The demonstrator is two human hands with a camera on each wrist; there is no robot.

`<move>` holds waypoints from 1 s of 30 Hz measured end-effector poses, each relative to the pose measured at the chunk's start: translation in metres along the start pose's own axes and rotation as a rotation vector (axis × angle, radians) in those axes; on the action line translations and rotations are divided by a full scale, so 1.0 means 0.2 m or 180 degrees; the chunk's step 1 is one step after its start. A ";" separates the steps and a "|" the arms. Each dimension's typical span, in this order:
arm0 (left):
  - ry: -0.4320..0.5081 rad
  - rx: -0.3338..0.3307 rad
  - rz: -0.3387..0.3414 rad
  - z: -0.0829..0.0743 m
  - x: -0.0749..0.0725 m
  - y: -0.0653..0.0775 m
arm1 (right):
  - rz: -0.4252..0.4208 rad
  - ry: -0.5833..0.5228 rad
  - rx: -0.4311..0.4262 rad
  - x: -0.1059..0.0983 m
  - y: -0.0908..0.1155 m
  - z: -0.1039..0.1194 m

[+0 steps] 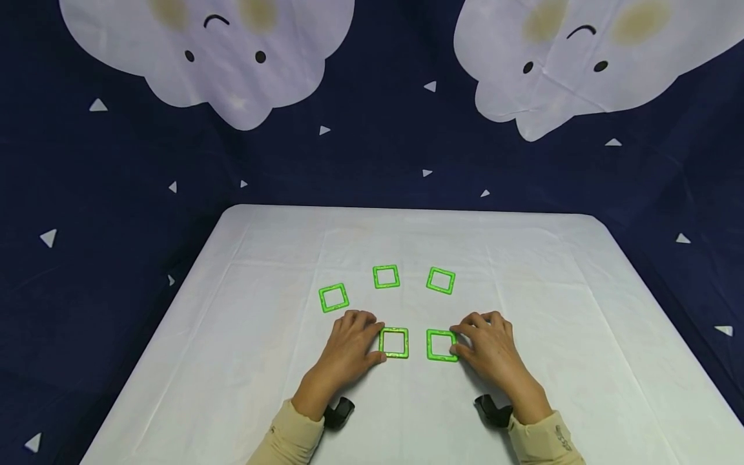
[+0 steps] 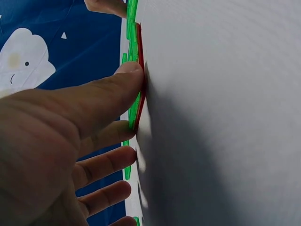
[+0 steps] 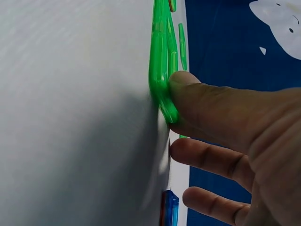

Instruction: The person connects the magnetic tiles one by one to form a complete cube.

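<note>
My left hand [image 1: 349, 345] pinches the left edge of a green square magnetic tile [image 1: 405, 342] between thumb and fingers. In the left wrist view a thin red layer [image 2: 140, 52] lies against the table side of that tile. To the right, a second green square tile [image 1: 430, 347] has its right edge pinched by my right hand [image 1: 490, 342]. These two open-centred squares lie side by side with a gap between them. At the bottom of the right wrist view, below the fingers, shows a blue piece [image 3: 173, 207] with a reddish edge.
Beyond the hands, three more green square tiles lie in an arc: left [image 1: 322, 301], middle [image 1: 387, 286] and right [image 1: 429, 277]. A white cloth covers the table [image 1: 279, 239]. Behind it hangs a dark blue curtain [image 1: 372, 161] with clouds and triangles.
</note>
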State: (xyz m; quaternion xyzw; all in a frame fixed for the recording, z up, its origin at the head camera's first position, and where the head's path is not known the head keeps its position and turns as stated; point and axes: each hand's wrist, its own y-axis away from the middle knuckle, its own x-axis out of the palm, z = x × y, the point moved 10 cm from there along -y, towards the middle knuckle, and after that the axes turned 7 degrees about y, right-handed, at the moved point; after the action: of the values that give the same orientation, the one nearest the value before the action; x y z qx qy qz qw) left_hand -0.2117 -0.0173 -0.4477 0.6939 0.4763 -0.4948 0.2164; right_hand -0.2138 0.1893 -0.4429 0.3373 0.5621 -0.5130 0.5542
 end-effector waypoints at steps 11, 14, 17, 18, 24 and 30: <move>0.0002 -0.0004 0.0016 -0.01 0.00 0.02 | -0.0090 -0.0174 0.0023 0.00 0.01 -0.01; -0.0024 -0.0009 0.0012 -0.01 0.00 0.02 | -0.0130 -0.0228 0.0012 -0.01 0.01 -0.01; -0.0040 -0.0003 -0.0003 -0.01 0.00 0.02 | -0.0198 -0.0275 0.0015 -0.02 0.01 0.00; -0.0044 0.0002 -0.0005 -0.01 0.00 0.02 | -0.0224 -0.0291 0.0018 -0.03 0.01 0.00; -0.0069 0.0026 -0.0008 -0.02 0.00 0.03 | -0.0233 -0.0345 0.0093 -0.04 0.01 -0.01; -0.0101 0.0056 -0.0024 -0.03 -0.01 0.04 | -0.0306 -0.0324 0.0079 -0.05 0.02 0.00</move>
State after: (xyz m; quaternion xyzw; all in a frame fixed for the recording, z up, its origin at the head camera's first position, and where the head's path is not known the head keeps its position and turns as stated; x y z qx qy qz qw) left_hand -0.2028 -0.0171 -0.4451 0.6860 0.4711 -0.5108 0.2160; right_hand -0.2095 0.1927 -0.4342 0.2903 0.5423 -0.5624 0.5526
